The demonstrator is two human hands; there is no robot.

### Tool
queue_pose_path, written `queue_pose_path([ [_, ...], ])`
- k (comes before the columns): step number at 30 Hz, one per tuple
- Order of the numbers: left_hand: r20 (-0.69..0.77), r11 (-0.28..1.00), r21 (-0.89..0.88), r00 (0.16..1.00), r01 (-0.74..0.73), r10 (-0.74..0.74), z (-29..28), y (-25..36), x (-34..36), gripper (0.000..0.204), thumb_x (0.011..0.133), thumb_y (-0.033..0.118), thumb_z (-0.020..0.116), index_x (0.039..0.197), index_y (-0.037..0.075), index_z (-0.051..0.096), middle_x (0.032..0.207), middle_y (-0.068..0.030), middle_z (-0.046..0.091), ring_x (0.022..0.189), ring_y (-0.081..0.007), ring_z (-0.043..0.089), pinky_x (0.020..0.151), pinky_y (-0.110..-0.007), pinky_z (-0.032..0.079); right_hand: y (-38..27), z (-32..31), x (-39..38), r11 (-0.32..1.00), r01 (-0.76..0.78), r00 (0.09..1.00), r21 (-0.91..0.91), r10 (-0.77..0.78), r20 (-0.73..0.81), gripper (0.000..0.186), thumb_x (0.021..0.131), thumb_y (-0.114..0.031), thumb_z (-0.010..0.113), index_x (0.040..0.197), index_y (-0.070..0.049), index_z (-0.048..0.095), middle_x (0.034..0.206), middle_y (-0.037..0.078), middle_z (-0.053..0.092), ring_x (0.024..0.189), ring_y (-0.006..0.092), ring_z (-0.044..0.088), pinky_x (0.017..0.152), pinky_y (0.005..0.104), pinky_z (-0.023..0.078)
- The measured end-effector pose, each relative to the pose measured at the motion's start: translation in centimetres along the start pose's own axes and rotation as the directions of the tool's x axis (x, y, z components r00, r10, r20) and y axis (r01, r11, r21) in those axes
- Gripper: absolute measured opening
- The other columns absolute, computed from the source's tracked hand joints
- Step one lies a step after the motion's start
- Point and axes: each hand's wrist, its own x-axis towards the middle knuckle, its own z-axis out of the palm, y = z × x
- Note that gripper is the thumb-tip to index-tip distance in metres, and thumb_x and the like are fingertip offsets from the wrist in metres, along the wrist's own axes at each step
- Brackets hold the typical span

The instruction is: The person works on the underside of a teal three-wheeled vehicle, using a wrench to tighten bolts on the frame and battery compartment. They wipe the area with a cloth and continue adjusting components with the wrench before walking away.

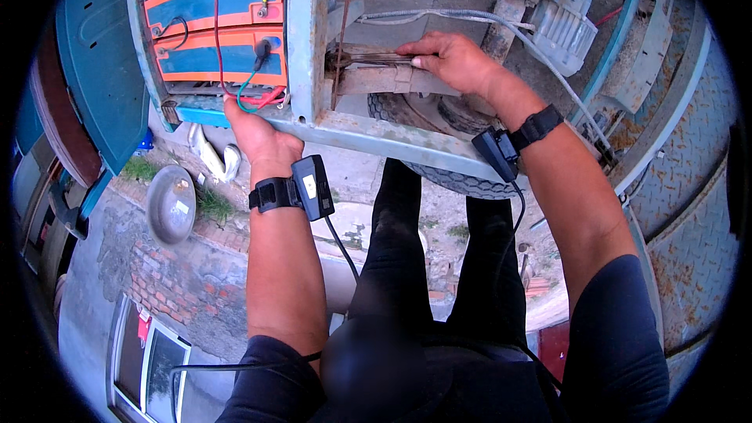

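My left hand [262,139] is at the lower metal frame rail [368,129], curled over it below the batteries; some of its fingertips are hidden. Red wires [269,99] and a green wire [249,88] lie right above that hand. Orange-and-blue batteries [215,59] are stacked inside the frame. My right hand [454,63] reaches into the open bay to the right of the upright post [304,39]. Its thumb and fingers pinch together at the end of some thin, dark strands [372,56], whose kind I cannot make out. A rusty metal bar [376,81] runs just beneath them.
A finned metal motor housing [560,31] sits at the upper right, with a grey cable [540,51] passing near my right forearm. Tyres [458,182] show under the rail. At left are a blue panel [102,63] and a metal basin [171,205] on the ground.
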Motion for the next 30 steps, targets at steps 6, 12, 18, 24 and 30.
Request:
queue_pose_path([
  [6, -0.011, 1.000, 0.016, 1.000, -0.008, 0.008, 0.2, -0.1, 0.0, 0.051, 0.096, 0.049, 0.037, 0.122, 0.012, 0.058, 0.122, -0.0095, 0.063, 0.108, -0.0311, 0.060, 0.097, -0.049, 0.047, -1.8, 0.2, -0.7, 0.997, -0.057, 0.998, -0.048, 0.058, 0.023, 0.032, 0.091, -0.015, 0.062, 0.122, -0.016, 0.067, 0.109, 0.014, 0.067, 0.103, 0.0284, 0.063, 0.095, 0.0363, 0.048],
  [12, -0.004, 1.000, 0.012, 1.000, -0.017, 0.017, -0.4, -0.1, 0.5, 0.051, 0.096, 0.050, 0.036, 0.124, 0.013, 0.057, 0.124, -0.0083, 0.062, 0.110, -0.0301, 0.059, 0.098, -0.047, 0.046, -5.3, -0.9, -3.0, 0.998, -0.065, 0.996, -0.010, 0.066, 0.062, 0.034, 0.090, -0.018, 0.062, 0.122, -0.007, 0.065, 0.092, 0.016, 0.069, 0.090, 0.0280, 0.067, 0.088, 0.0373, 0.051],
  [18, -0.008, 1.000, 0.006, 1.000, 0.022, -0.022, 0.1, 0.0, -0.3, 0.052, 0.098, 0.050, 0.034, 0.127, 0.012, 0.055, 0.127, -0.0068, 0.059, 0.112, -0.0278, 0.058, 0.099, -0.044, 0.045, -16.0, -0.9, -3.5, 0.916, -0.117, 0.959, -0.384, 0.205, 0.197, 0.033, 0.090, -0.022, 0.056, 0.109, 0.003, 0.065, 0.092, 0.024, 0.068, 0.089, 0.0417, 0.064, 0.083, 0.0488, 0.050],
  [24, -0.005, 1.000, 0.015, 1.000, -0.012, 0.012, -0.3, 0.2, -0.1, 0.052, 0.098, 0.051, 0.034, 0.126, 0.012, 0.055, 0.125, -0.0080, 0.060, 0.111, -0.0283, 0.059, 0.097, -0.044, 0.046, -10.5, -4.5, -6.9, 0.976, -0.201, 0.966, -0.087, 0.212, 0.146, 0.038, 0.090, -0.023, 0.063, 0.119, 0.001, 0.063, 0.090, 0.016, 0.070, 0.083, 0.0202, 0.066, 0.080, 0.0355, 0.052],
  [30, 0.014, 1.000, 0.004, 1.000, 0.021, -0.021, 0.1, 0.1, -0.1, 0.051, 0.098, 0.050, 0.035, 0.124, 0.012, 0.056, 0.125, -0.0075, 0.061, 0.109, -0.0283, 0.060, 0.097, -0.044, 0.047, -3.4, -2.1, -4.8, 0.953, -0.200, 0.975, 0.229, 0.171, 0.139, 0.041, 0.092, -0.018, 0.067, 0.130, -0.003, 0.060, 0.108, 0.009, 0.069, 0.092, 0.0124, 0.060, 0.087, 0.0293, 0.049],
])
